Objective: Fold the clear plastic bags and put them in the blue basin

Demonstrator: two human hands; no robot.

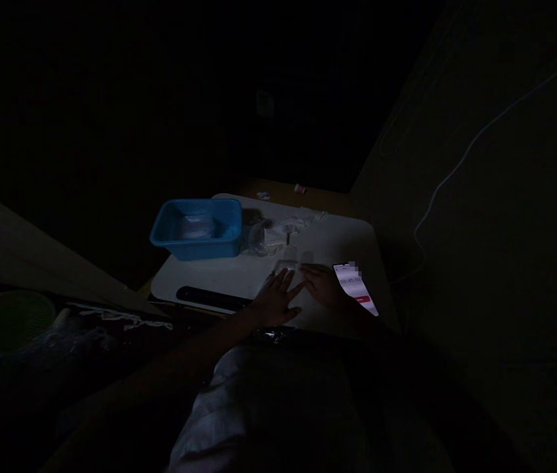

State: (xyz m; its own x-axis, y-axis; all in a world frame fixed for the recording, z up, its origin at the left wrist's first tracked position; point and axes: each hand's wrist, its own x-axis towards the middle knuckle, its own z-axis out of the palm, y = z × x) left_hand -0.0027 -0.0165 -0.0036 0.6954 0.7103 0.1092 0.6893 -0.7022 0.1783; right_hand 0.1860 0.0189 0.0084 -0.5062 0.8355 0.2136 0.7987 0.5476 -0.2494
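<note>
In the dim head view, my left hand (274, 303) lies palm down with its fingers spread, the fingertips on a small clear plastic packet (286, 265) on the white tabletop (352, 236). What the packet holds is too dark to tell. Just right of it, my right hand (326, 288) rests low over the table, fingers stretched toward the packet and holding nothing visible. A lit phone (357, 289) showing a timer lies beside the right hand. Beyond the packet are crumpled clear plastic and white pieces (278, 235).
A blue plastic basin (194, 248) with clear plastic packets inside stands at the table's back left. Along the front edge runs a dark slot (212, 299). A green basket (10, 322) sits at far left. A white cable (470, 144) hangs along the right wall.
</note>
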